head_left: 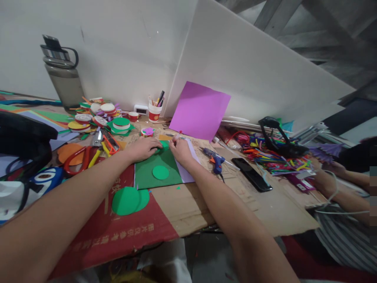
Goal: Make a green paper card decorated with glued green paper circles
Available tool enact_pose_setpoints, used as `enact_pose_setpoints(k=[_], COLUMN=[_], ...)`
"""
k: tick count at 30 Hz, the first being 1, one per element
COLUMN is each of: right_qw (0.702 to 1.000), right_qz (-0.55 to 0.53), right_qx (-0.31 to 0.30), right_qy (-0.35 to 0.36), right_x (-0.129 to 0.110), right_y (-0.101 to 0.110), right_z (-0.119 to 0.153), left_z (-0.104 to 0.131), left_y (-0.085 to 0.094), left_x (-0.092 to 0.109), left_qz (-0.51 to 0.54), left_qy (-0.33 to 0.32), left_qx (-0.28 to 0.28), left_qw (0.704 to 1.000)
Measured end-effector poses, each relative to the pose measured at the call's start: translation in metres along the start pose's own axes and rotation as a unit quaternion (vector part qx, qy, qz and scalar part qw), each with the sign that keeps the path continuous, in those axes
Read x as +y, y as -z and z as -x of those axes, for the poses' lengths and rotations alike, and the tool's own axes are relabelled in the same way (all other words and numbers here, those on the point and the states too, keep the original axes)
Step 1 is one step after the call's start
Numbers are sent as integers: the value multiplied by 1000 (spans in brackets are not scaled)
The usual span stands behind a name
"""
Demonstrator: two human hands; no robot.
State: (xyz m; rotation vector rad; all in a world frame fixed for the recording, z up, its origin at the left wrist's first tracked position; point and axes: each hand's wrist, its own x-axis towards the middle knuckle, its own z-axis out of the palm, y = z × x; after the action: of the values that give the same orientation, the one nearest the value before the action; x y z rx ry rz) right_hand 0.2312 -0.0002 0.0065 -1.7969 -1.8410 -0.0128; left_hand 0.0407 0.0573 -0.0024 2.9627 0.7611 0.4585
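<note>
My left hand (144, 149) rests on the upper left of a dark green sheet (147, 173), fingers stretched out and lying flat near a bright green piece (163, 146). At the sheet's top edge my right hand (180, 151) is closed, fingertips pinched together. A small red tip (180, 132) shows just above those fingers; what they hold is too small to make out. A bright green paper circle (160, 172) lies on the sheet between my wrists. Light purple paper (192, 173) shows under my right forearm. Larger overlapping green circles (126, 201) lie nearer me on the red cardboard.
A blue glue gun (217, 162) and a black phone (251, 174) lie to the right. Red-handled scissors (77, 160), an orange cutter (110, 142) and paper drums (120, 123) are leftward. A purple sheet (200, 108) leans behind. A co-worker's hands (324, 177) are far right.
</note>
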Motion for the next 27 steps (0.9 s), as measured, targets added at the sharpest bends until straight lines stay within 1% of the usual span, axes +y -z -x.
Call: enact_pose_setpoints(k=[8, 14, 16, 21, 24, 27], right_qw=[1000, 998, 997, 995, 994, 993], right_qz=[-6, -53, -68, -82, -99, -115], right_qx=[-2, -16, -11, 29, 25, 15], right_qy=[8, -10, -24, -47, -35, -29], right_x=[-4, -7, -5, 0, 1, -1], right_y=[0, 4, 7, 10, 7, 4], right_z=[2, 3, 1, -2, -1, -1], left_z=[0, 0, 0, 1, 2, 2], left_y=[0, 0, 1, 5, 8, 8], left_x=[2, 2, 3, 7, 9, 9], left_qz=[-5, -5, -4, 4, 1, -6], left_qy=[9, 19, 20, 21, 34, 26], left_qx=[-3, -5, -5, -10, -14, -19], left_qw=[1000, 1000, 1000, 1000, 999, 999])
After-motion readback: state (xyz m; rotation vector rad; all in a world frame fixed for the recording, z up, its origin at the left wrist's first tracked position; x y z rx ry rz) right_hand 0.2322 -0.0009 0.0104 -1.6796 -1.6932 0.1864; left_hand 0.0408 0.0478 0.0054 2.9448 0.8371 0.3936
